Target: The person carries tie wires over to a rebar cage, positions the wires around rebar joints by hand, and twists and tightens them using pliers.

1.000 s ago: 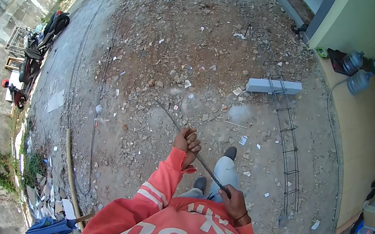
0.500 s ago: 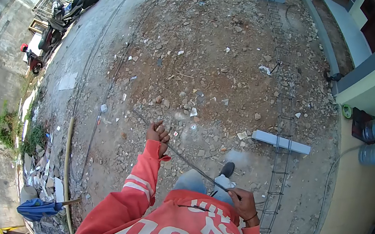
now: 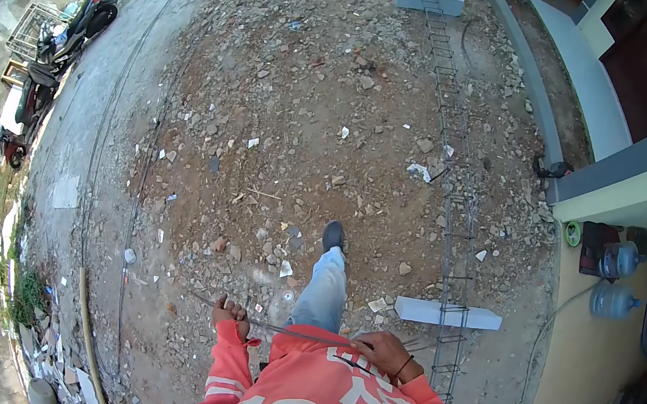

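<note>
My left hand is closed around a thin, dark steel rod. The rod lies almost level across the front of my red sweatshirt, and its far end sticks out past my left fist. Its other side is gripped by my right hand, close to my waist, with a dark band at the wrist. Below my hands one leg in pale jeans reaches forward, ending in a dark shoe on the rubble.
A long rebar cage runs along the right, resting over a pale block and a farther block. Water jugs stand by the wall. Motorbikes are parked at left. A pole lies on the ground.
I have stepped forward, so the blocks and rubble sit nearer to me. The rod has swung from a slant to nearly level, both hands drawn closer to my body.
</note>
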### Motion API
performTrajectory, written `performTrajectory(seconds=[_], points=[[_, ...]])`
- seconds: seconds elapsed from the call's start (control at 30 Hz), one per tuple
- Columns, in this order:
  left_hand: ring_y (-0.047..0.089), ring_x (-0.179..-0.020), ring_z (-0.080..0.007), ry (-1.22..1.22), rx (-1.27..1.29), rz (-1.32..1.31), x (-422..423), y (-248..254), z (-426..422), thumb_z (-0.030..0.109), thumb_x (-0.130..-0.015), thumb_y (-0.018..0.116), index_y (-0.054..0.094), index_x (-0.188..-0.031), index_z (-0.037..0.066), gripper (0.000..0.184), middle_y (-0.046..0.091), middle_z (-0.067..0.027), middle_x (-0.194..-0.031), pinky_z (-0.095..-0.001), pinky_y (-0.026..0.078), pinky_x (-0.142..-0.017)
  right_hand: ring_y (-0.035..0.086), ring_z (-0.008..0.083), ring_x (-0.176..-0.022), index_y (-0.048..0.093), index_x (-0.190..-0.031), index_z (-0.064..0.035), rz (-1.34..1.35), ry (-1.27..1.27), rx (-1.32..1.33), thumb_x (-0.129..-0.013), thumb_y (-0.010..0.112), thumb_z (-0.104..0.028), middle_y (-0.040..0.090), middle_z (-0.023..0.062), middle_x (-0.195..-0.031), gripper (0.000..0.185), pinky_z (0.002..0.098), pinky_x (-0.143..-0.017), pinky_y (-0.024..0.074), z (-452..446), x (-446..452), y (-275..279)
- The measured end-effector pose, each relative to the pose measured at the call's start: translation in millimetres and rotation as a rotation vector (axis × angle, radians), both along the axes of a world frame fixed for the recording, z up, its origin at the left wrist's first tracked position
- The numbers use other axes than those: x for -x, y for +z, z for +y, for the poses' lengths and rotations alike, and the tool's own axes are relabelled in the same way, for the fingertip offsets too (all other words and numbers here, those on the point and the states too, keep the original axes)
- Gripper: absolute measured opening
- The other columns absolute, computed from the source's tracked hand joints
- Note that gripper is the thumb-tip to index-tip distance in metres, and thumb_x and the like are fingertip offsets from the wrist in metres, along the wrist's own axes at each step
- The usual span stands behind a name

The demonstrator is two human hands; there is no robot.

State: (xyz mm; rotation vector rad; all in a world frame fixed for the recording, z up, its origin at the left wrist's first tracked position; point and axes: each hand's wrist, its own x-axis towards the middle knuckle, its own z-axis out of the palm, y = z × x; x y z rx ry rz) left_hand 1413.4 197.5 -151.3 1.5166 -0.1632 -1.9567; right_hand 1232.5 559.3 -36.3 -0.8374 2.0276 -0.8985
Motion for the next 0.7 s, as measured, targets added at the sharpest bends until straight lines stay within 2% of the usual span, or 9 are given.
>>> performTrajectory(seconds=[0.13,0.2,0.27,0.37,0.47,0.53,0.6,0.63,0.7], points=[[0.023,-0.043,-0.0085,-0.236,0.124,-0.033,155,8,-96,0.032,-0.098,0.047,0.057,-0.106,0.015,0.021,0.024,0.0048,-0.056,-0.0275,0.018,-0.037,0.068,0.0351,-0.080,0.070,-0.101,-0.0104,-0.155,0.023,-0.061,-0.093,0.058,-0.038,0.071,0.0139,-0.087,0.032,0.0439,-0.072,0.0534,-59,111,44],[0.022,-0.047,-0.0077,-0.371,0.230,-0.039,257,63,-115,0.036,-0.100,0.047,0.057,-0.107,0.013,0.026,0.023,0.0053,-0.059,-0.0276,0.021,-0.040,0.067,0.0363,-0.076,0.069,-0.102,-0.0085,-0.384,-0.059,-0.176,-0.092,0.058,-0.037,0.070,0.0160,-0.084,0.033,0.0444,-0.070,0.0533,-87,158,75],[0.043,-0.053,-0.0080,-0.688,0.333,0.340,333,96,-136,0.038,-0.101,0.047,0.056,-0.116,0.010,0.033,0.041,0.0052,-0.063,-0.0251,0.037,-0.048,0.066,0.0384,-0.071,0.068,-0.099,-0.0069,-0.353,-0.122,-0.141,-0.091,0.059,-0.036,0.068,0.0187,-0.079,0.031,0.0459,-0.066,0.0524,-96,189,70],[0.065,-0.074,-0.0151,-1.098,0.340,0.188,449,183,-131,0.038,-0.101,0.049,0.056,-0.125,0.008,0.039,0.062,-0.0013,-0.079,-0.0278,0.051,-0.068,0.064,0.0401,-0.067,0.066,-0.088,-0.0056,0.107,-0.302,-0.208,-0.087,0.062,-0.034,0.066,0.0192,-0.074,0.029,0.0480,-0.062,0.0501,-94,222,59],[0.071,-0.090,-0.0224,-1.600,0.735,0.033,500,143,-168,0.036,-0.099,0.053,0.059,-0.124,0.006,0.040,0.071,-0.0113,-0.091,-0.0334,0.055,-0.076,0.062,0.0412,-0.069,0.066,-0.086,-0.0064,0.102,-0.500,-0.285,-0.082,0.066,-0.032,0.065,0.0190,-0.073,0.026,0.0490,-0.062,0.0482,-76,242,41],[0.071,-0.083,-0.0246,-1.936,0.946,-0.075,520,109,-196,0.034,-0.095,0.058,0.066,-0.110,0.003,0.035,0.072,-0.0126,-0.086,-0.0368,0.056,-0.073,0.064,0.0378,-0.067,0.068,-0.090,-0.0072,0.020,-0.524,-0.306,-0.081,0.068,-0.030,0.065,0.0179,-0.071,0.024,0.0470,-0.061,0.0480,-65,250,20],[0.070,-0.083,-0.0189,-2.342,1.062,-0.190,515,51,-238,0.026,-0.096,0.055,0.069,-0.106,0.006,0.027,0.071,-0.0093,-0.089,-0.0326,0.055,-0.075,0.065,0.0345,-0.066,0.070,-0.094,-0.0080,-0.057,-0.542,-0.327,-0.080,0.071,-0.028,0.065,0.0168,-0.070,0.024,0.0450,-0.060,0.0478,-82,268,5],[0.071,-0.083,-0.0229,-2.605,1.077,-0.439,529,83,-230,0.027,-0.091,0.057,0.071,-0.100,0.009,0.025,0.073,-0.0102,-0.089,-0.0370,0.055,-0.076,0.065,0.0289,-0.064,0.071,-0.100,-0.0082,-0.169,-0.631,-0.237,-0.078,0.074,-0.025,0.066,0.0136,-0.069,0.028,0.0428,-0.059,0.0475,-95,283,2],[0.069,-0.081,-0.0389,-2.850,1.098,-0.403,505,48,-258,0.032,-0.081,0.063,0.073,-0.087,0.012,0.023,0.071,-0.0183,-0.087,-0.0467,0.055,-0.072,0.065,0.0153,-0.071,0.070,-0.114,-0.0057,-0.384,-0.795,-0.046,-0.076,0.079,-0.020,0.070,0.0063,-0.079,0.042,0.0354,-0.064,0.0490,-119,313,-25]])
